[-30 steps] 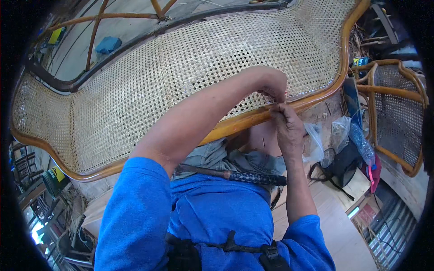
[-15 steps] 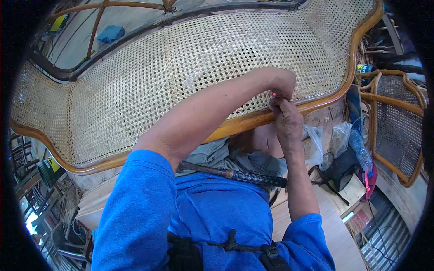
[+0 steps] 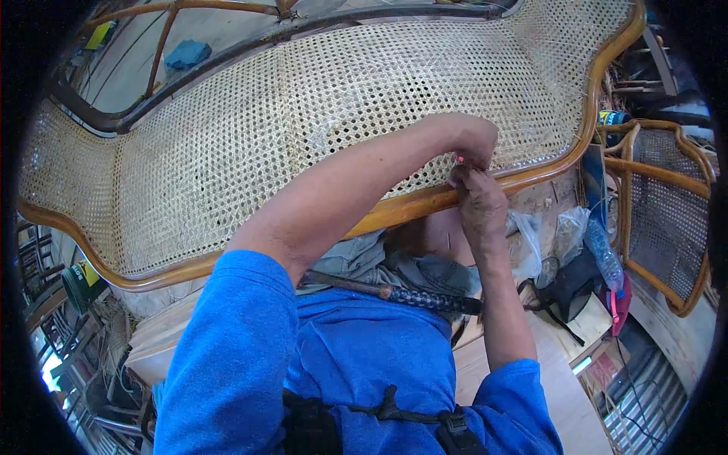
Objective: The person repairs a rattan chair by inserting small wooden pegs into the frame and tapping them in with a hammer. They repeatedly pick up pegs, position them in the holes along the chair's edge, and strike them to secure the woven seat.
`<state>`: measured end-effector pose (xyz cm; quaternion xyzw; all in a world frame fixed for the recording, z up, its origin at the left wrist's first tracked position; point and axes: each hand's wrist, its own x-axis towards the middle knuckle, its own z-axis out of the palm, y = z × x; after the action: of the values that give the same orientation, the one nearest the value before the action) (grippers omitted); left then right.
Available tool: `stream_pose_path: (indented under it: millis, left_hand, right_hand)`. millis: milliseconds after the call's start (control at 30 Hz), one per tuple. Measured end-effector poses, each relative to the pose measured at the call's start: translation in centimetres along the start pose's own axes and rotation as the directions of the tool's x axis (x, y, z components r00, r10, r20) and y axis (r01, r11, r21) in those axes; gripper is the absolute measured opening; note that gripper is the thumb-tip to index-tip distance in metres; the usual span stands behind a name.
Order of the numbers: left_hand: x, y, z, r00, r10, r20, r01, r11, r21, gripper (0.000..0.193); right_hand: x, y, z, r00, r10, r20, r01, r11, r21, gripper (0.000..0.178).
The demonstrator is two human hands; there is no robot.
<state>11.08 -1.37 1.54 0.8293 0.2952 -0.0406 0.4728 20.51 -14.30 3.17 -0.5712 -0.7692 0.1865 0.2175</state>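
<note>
A large woven cane panel (image 3: 227, 144) in a curved, varnished wooden frame (image 3: 409, 205) lies across in front of me. My left arm reaches over it to the right, and my left hand (image 3: 476, 142) bends down at the near rail, its fingers curled and mostly hidden. A small pinkish-red bit (image 3: 460, 160) shows beside those fingers; what it belongs to is hidden. Just below, my right hand (image 3: 484, 196) is closed in a pinch at the rail, close against the left hand. Whatever the right fingers hold is too small to make out.
Across my lap lies a rod-like tool with a black patterned grip (image 3: 432, 301). To the right are a clear plastic bottle (image 3: 604, 254), plastic bags (image 3: 527, 246) and another cane-panelled frame (image 3: 667, 205). A green can (image 3: 82, 284) stands at left; blue cloth (image 3: 187, 54) lies beyond the panel.
Both hands stay at the same spot on the rail. The right hand has shifted very slightly; nothing else has visibly moved.
</note>
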Motion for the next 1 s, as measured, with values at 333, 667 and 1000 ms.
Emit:
stream_pose_path:
  millis: [333,667,1000]
  left_hand:
    - [0.2,1.0,-0.1,0.999,-0.035,0.040,0.032,0.997,0.071,0.018]
    - [1.4,1.3,0.1,0.991,0.012,0.132,-0.023,0.996,0.083,0.025]
    - [2.6,1.6,-0.7,0.968,-0.014,0.252,-0.014,0.994,0.111,0.021]
  right_hand:
    - [-0.5,-1.6,0.5,0.990,-0.114,-0.085,0.099,0.982,-0.162,0.018]
    - [-0.8,-1.7,0.8,0.994,-0.102,-0.042,0.086,0.956,-0.281,0.020]
    - [-0.6,-0.2,0.4,0.981,-0.195,-0.018,0.188,0.962,-0.197,0.019]
